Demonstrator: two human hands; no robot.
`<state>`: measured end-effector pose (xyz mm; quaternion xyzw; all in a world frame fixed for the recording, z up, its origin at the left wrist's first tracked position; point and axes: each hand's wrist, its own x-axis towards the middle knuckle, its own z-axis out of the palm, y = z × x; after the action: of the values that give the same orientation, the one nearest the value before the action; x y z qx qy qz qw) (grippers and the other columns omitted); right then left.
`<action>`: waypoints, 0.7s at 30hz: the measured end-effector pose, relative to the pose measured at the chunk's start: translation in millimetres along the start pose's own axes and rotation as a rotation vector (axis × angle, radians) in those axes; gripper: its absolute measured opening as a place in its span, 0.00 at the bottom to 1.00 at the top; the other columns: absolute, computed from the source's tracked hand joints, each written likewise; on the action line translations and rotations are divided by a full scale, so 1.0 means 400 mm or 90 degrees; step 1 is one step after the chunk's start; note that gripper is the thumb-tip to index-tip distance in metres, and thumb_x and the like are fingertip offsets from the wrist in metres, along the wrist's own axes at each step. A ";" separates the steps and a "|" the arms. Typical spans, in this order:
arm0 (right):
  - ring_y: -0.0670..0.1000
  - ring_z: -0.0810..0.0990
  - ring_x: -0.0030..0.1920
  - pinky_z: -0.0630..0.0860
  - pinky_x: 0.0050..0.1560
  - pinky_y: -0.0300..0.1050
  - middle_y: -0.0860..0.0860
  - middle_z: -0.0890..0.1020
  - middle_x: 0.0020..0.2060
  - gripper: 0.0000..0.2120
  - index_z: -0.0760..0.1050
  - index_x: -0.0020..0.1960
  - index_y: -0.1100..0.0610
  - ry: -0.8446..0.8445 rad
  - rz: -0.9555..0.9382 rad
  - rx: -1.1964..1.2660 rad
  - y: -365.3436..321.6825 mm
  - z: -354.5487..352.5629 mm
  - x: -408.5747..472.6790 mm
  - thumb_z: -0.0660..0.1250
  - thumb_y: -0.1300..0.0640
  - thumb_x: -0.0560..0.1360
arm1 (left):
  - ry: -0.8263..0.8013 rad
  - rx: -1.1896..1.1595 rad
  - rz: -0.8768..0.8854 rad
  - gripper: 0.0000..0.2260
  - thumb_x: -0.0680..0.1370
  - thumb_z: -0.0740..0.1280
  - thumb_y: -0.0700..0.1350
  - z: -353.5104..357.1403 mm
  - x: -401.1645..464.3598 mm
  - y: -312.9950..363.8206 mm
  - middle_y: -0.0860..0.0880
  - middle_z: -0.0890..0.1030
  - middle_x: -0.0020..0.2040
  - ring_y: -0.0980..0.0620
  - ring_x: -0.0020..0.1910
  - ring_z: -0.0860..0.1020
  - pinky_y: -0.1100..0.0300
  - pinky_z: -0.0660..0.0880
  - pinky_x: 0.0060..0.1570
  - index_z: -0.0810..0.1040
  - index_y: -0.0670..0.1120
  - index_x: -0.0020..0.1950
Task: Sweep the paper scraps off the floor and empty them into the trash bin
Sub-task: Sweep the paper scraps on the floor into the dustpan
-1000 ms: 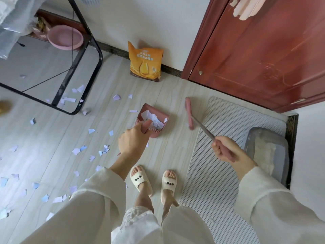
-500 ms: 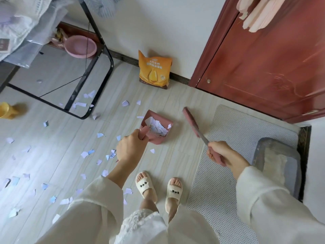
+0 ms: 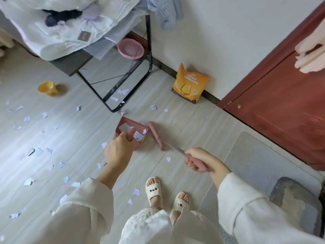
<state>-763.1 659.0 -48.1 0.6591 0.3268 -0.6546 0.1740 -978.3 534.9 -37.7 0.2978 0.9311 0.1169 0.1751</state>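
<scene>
Pink plastic dustpan (image 3: 131, 132), already holding a small heap of white paper, sits on the pale wood-grain floor (image 3: 184, 124) as a person in a cream robe works through a sweep-up. The left hand (image 3: 118, 152) has its fingers (image 3: 123, 137) wrapped round the pan's upright handle; the right hand (image 3: 202, 160) has its fingers curled tight on the grip of a pink long-handled brush (image 3: 156, 135), whose head lies just beside the pan's right edge, ahead of both hands.

Judged from this layout, the job stands mid-collection: one batch is in the pan, but most paper scraps (image 3: 37, 152) lie scattered well to the left of the left hand, with a few (image 3: 136, 191) near the sandalled feet and others (image 3: 153, 107) beyond the pan by the black frame leg (image 3: 112, 108).

No trash bin can be identified with certainty in view. The next move likely calls for shifting the pan leftward, mouth facing the litter, and drawing the brush through the scraps toward it while keeping the pan level.
</scene>
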 end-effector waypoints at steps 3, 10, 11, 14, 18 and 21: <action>0.42 0.65 0.13 0.59 0.13 0.29 0.50 0.69 0.29 0.17 0.67 0.34 0.59 -0.013 -0.007 0.009 -0.073 0.017 -0.029 0.53 0.57 0.81 | 0.021 -0.004 -0.042 0.17 0.78 0.55 0.52 -0.047 0.013 -0.078 0.49 0.69 0.26 0.43 0.29 0.68 0.59 0.60 0.28 0.64 0.47 0.32; 0.44 0.65 0.12 0.59 0.14 0.28 0.53 0.68 0.26 0.18 0.65 0.31 0.60 0.084 -0.103 -0.140 -0.247 0.127 0.002 0.53 0.61 0.80 | 0.074 -0.009 -0.134 0.17 0.78 0.55 0.54 -0.094 0.026 -0.201 0.48 0.69 0.26 0.42 0.30 0.68 0.57 0.59 0.29 0.67 0.45 0.35; 0.45 0.66 0.15 0.59 0.15 0.28 0.53 0.69 0.26 0.18 0.65 0.31 0.60 0.097 -0.117 -0.155 -0.272 0.135 0.020 0.53 0.62 0.80 | 0.084 -0.009 -0.141 0.16 0.77 0.56 0.54 -0.093 0.025 -0.213 0.47 0.69 0.26 0.42 0.30 0.68 0.57 0.59 0.29 0.67 0.45 0.35; 0.47 0.68 0.18 0.62 0.19 0.29 0.51 0.71 0.18 0.13 0.66 0.35 0.59 0.118 -0.144 -0.165 -0.345 0.149 0.085 0.55 0.60 0.78 | 0.112 -0.021 -0.174 0.16 0.77 0.57 0.53 -0.084 0.025 -0.232 0.44 0.73 0.28 0.41 0.30 0.68 0.56 0.59 0.30 0.66 0.44 0.35; 0.47 0.67 0.14 0.63 0.16 0.28 0.53 0.69 0.15 0.11 0.63 0.35 0.58 0.181 -0.168 -0.152 -0.416 0.188 0.174 0.52 0.63 0.77 | 0.141 -0.036 -0.240 0.16 0.76 0.56 0.54 -0.063 0.035 -0.235 0.47 0.67 0.25 0.41 0.29 0.66 0.56 0.60 0.30 0.66 0.44 0.34; 0.47 0.66 0.14 0.61 0.16 0.28 0.54 0.68 0.16 0.11 0.61 0.35 0.58 0.166 -0.155 -0.152 -0.451 0.201 0.201 0.52 0.64 0.77 | 0.147 -0.033 -0.284 0.14 0.75 0.59 0.51 -0.044 0.037 -0.223 0.47 0.66 0.24 0.42 0.28 0.65 0.57 0.59 0.30 0.66 0.44 0.34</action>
<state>-948.0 753.5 -97.5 0.6684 0.4991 -0.5368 0.1266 -1042.4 470.6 -54.1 0.0649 0.9844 0.1321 0.0969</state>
